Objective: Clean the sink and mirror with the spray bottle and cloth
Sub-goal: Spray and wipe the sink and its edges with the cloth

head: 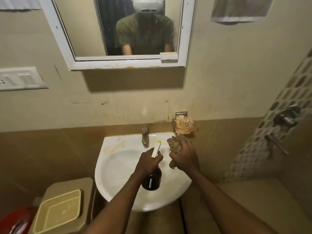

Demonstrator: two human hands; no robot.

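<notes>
Over the white sink [118, 168], the left hand [148, 162] clasps a dark spray bottle [152, 180], nozzle toward the tap [145, 135]; just right of that grip, the right hand [184, 157] clenches a bunched brown cloth [173, 144], mirror [121, 27] above.

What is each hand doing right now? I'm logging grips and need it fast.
Left hand: closed around the neck of the spray bottle, held over the sink.
Right hand: closed on the bunched cloth.

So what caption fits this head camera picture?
Left hand grips spray bottle, right hand grips cloth over stained sink.
</notes>
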